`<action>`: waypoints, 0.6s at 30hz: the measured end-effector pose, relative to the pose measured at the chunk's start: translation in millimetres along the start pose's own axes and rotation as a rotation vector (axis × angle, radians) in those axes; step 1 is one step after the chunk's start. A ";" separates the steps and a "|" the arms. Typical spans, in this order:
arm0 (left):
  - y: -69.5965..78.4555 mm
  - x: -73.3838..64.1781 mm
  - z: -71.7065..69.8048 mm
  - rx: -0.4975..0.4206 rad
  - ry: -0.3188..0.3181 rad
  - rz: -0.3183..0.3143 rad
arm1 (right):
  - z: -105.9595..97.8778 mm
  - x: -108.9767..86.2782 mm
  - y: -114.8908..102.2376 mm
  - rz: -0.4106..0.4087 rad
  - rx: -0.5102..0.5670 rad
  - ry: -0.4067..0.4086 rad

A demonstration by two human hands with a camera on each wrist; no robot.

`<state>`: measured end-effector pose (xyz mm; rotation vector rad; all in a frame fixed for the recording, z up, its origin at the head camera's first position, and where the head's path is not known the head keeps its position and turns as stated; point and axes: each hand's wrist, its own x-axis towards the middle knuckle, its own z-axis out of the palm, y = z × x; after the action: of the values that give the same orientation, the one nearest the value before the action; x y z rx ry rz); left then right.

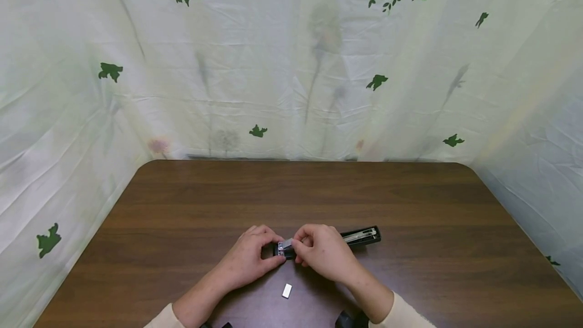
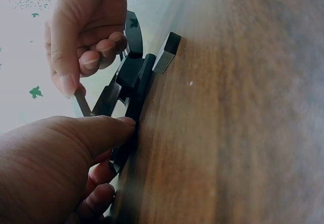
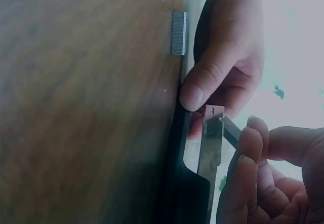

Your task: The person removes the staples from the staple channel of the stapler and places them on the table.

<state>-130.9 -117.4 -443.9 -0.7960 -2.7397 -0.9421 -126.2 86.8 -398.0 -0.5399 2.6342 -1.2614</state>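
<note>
A black stapler lies slantwise on the table with its top arm swung back, baring the metal staple channel. My left hand grips the front end of its base between thumb and fingers. Just above the channel's front end, my right hand pinches a short strip of staples between thumb and index finger. The strip tilts, its lower end right at the channel in the left wrist view. The other right fingers curl in loosely. A second block of staples lies on the table, nearer to me than the stapler.
The brown wood-grain table has rounded far corners. Behind and beside it hangs a pale curtain with green leaf prints. Dark objects show at the table's near edge, partly cut off by the frame.
</note>
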 end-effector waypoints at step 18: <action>1.4 -0.5 -1.4 -0.015 -0.007 -0.007 | -24.1 -6.5 1.5 -0.140 -0.017 -0.373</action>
<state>-129.7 -117.6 -442.2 -0.7945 -2.7461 -0.9635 -127.9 107.5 -384.1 -0.8809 2.3310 -1.0517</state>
